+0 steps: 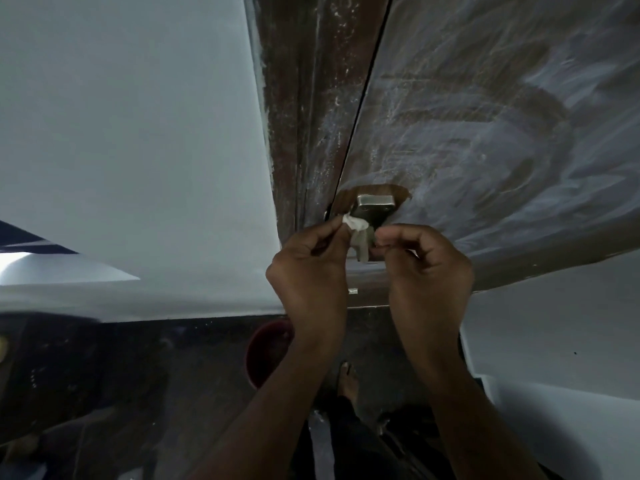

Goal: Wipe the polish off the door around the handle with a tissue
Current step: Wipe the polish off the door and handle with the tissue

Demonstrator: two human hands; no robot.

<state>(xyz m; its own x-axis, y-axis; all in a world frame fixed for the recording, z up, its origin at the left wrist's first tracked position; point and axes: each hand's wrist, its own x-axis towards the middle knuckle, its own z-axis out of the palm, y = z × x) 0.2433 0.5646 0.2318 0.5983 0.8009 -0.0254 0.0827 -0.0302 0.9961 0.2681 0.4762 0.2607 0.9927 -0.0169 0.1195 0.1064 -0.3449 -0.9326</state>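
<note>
Head view: dim room, pale white wall [131,133] on the left, dark speckled floor [138,393] below. Dark brown wooden door frame [294,98] runs down the centre. To its right is the brown wooden door [485,116], coated in streaky whitish polish haze over most of its face. A small patch of bare brown wood shows right around the silver metal door handle [375,204]; the rest is smeared.

Left hand [308,271] has fingers curled, pinching a small crumpled white tissue [459,223] between fingertips and thumb. Correction on position: tissue [354,223] sits just left of the handle, touching or nearly touching it, at the door edge.

Right hand [429,268] is curled too, fingertips drawn together just right of the handle's lower part. Whether it pinches anything, cannot tell.

Hands are close together, handle between them.

Round dark red bucket [268,351] is on the floor below the left wrist, partly hidden. A bare foot [348,377] is near it.
</note>
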